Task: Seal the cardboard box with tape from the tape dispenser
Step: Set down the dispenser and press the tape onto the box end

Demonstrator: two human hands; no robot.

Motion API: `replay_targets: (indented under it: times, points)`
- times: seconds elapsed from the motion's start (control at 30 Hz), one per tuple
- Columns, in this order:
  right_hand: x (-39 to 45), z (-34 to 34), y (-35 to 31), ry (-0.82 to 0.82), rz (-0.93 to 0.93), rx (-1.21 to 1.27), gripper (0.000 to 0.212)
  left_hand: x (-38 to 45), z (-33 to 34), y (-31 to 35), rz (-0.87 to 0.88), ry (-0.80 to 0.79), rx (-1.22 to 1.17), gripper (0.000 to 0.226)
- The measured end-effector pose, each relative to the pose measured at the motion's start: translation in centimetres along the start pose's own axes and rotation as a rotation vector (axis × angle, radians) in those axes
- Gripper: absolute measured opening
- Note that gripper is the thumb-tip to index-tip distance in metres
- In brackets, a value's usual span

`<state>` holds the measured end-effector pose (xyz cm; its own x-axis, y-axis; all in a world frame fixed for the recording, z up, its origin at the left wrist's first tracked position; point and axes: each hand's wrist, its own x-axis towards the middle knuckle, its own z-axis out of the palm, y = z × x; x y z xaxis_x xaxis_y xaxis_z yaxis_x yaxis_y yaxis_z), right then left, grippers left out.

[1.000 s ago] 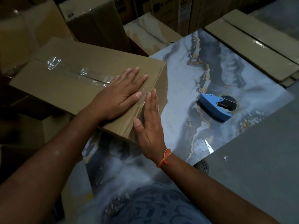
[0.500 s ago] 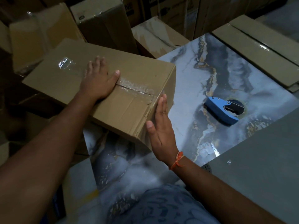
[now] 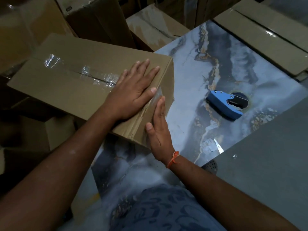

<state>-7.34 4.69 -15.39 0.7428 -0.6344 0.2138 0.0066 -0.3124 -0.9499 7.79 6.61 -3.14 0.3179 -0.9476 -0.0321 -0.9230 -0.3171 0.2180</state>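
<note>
Here the tape (image 3: pixel 155 95) is pressed over the cardboard box (image 3: pixel 80 84) edge: left hand (image 3: pixel 133 95) flat, fingers splayed; right hand (image 3: pixel 158 130) flat, fingers together; tape dispenser (image 3: pixel 225 105) set aside, mid-bench.

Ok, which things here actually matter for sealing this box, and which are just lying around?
Part of the job:
- cardboard box
- clear tape along its seam
- blue tape dispenser, lying on the marble-patterned surface
- left hand and right hand, pressing on the box

Lying about:
- stacked boxes behind
- flat cartons at right
</note>
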Motion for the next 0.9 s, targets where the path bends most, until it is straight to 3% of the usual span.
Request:
replay_targets:
  times: [0.27,0.43,0.7,0.9]
  points:
    - [-1.0,0.0,3.0,-0.103,0.208,0.039,0.077,0.5,0.3,0.8,-0.137,0.035,0.007,0.065]
    - [-1.1,-0.7,3.4,-0.194,0.332,0.038,0.075,1.0,0.2,0.7,-0.371,0.105,0.013,0.069]
    - [-1.6,-3.2,3.8,-0.35,0.411,-0.051,0.067,0.5,-0.7,-0.5,-0.634,0.066,0.028,0.09]
    - [-0.8,-6.7,2.7,-0.245,0.402,-0.106,0.062,-1.1,-0.6,2.2,-0.693,0.001,0.008,0.09]
